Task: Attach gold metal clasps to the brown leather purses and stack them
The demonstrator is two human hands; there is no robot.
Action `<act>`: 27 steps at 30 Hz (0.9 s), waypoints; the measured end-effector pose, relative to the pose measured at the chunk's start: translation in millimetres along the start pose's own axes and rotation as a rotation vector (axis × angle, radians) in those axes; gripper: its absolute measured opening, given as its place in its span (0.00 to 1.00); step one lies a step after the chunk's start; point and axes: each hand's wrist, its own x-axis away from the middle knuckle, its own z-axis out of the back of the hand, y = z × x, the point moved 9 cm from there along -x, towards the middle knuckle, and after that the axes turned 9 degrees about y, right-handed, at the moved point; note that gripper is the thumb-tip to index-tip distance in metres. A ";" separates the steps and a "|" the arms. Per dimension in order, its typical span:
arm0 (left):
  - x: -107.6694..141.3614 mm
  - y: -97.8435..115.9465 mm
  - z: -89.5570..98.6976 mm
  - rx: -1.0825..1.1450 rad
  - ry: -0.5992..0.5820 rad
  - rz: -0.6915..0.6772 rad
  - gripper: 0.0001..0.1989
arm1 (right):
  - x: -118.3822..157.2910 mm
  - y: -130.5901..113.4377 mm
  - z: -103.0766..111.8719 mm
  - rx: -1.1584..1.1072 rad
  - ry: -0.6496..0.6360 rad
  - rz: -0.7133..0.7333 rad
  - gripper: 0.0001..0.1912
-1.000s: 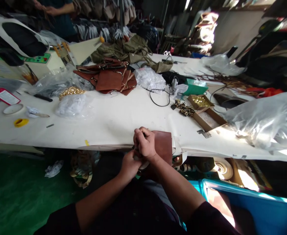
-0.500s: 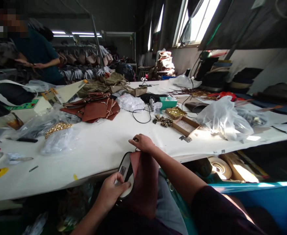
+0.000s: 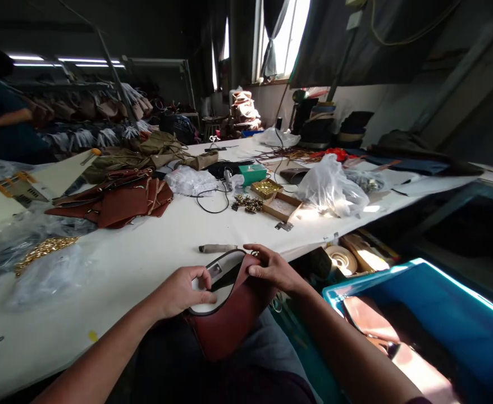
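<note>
A reddish-brown leather bag (image 3: 233,314) rests on my lap at the table's edge, its dark-rimmed mouth facing up and left. Inside the mouth shows a pale flap with a small metal plate (image 3: 216,270). My left hand (image 3: 185,292) pinches the pale flap at the near left, thumb and fingers bent over its edge. At the far right corner, by a small metal fitting, my right hand (image 3: 274,270) grips the bag between thumb and fingers. Just behind the bag lies a grey-handled tool (image 3: 219,248) with a dark end.
Brown leather bags (image 3: 122,205) lie at left on the white table (image 3: 158,241), near gold chain (image 3: 44,252) in plastic. Small boxes of metal fittings (image 3: 266,188) and a plastic bag (image 3: 331,188) stand farther back. A blue bin (image 3: 432,297) holds leather pieces at right. A person (image 3: 2,112) stands at far left.
The view has swung right, showing more of the blue bin. My right hand has come down onto the bag's corner. The grey-handled tool now shows on the table; the bag is tilted more.
</note>
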 end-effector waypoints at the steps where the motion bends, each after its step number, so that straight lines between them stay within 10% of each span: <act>1: -5.1 8.4 -4.7 -0.025 -0.010 -0.023 0.16 | 8.9 -1.0 10.9 -0.021 0.050 0.001 0.40; 10: -28.6 59.9 -0.5 0.099 0.084 -0.129 0.17 | 63.4 15.6 42.6 -0.379 0.302 -0.020 0.32; 27: -28.6 21.1 18.5 0.511 0.296 0.054 0.27 | 59.5 41.9 26.8 -0.541 0.402 -0.107 0.26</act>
